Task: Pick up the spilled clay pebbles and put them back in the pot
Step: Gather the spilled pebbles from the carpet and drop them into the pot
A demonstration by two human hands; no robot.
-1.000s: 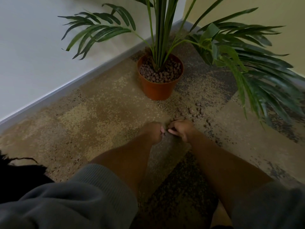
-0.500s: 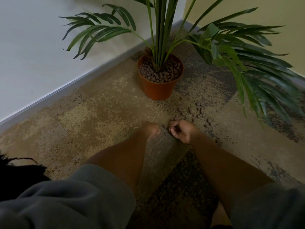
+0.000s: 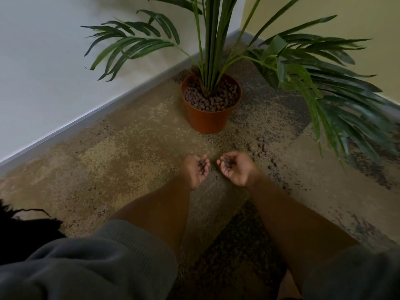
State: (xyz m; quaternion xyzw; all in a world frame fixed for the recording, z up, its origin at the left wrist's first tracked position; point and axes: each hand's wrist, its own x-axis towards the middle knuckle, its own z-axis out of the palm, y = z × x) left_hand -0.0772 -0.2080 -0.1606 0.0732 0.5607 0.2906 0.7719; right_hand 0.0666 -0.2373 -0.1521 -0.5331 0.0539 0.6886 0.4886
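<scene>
I see a room corner where a pale white wall [image 3: 43,61] meets a yellowish wall [image 3: 357,22], over a mottled brown and grey carpet floor [image 3: 129,161]. In the corner stands a round terracotta-orange plastic pot [image 3: 207,120] with a green palm plant [image 3: 216,40], its top filled with brown clay pebbles. More round brown clay pebbles [image 3: 258,146] lie spilled on the carpet just in front and to the right of the pot, with one or two small ones between my wrists.

My left hand [image 3: 195,169] is turned palm up, fingers [image 3: 204,161] loosely cupped round a few dark pebbles in the palm. My right hand [image 3: 234,167] is also palm up and cupped, fingers [image 3: 223,159] curled over what looks like a couple of pebbles, though the dim light makes the count unclear. The hands are close together but apart, above the carpet, short of the pot. Grey knitted sleeves [image 3: 121,252] are pushed up both forearms.
</scene>
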